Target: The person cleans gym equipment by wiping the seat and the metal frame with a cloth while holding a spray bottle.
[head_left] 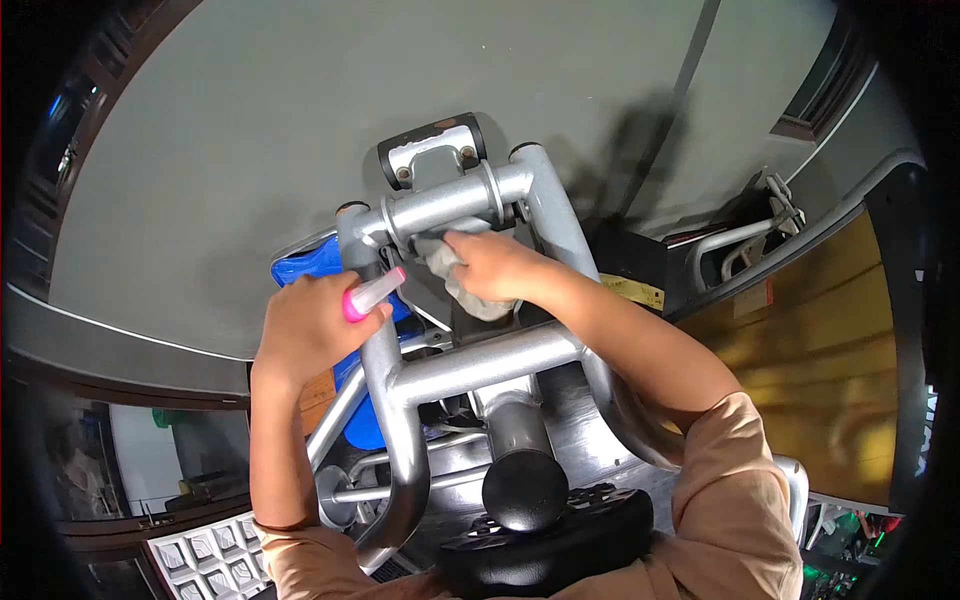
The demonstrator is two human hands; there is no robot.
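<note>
A silver tubular metal frame (480, 362) stands in the middle, with a black round end cap (525, 490) near its bottom. At the frame's left upright is my left hand (322, 318), closed around a pink and clear bottle (376, 295) that points up to the right. My right hand (492, 265) is wrapped round a pale grey cloth (475, 300), just below the upper crossbar (440, 207). The cloth lies against the underside of that bar. The palm side of my right hand is hidden.
Behind the frame is a grey wall (300, 110). A black padded seat (550, 550) lies close to my body. Blue material (308, 262) shows at the left, a yellow panel (800, 370) at the right. More metal tubing (735, 238) stands at the back right.
</note>
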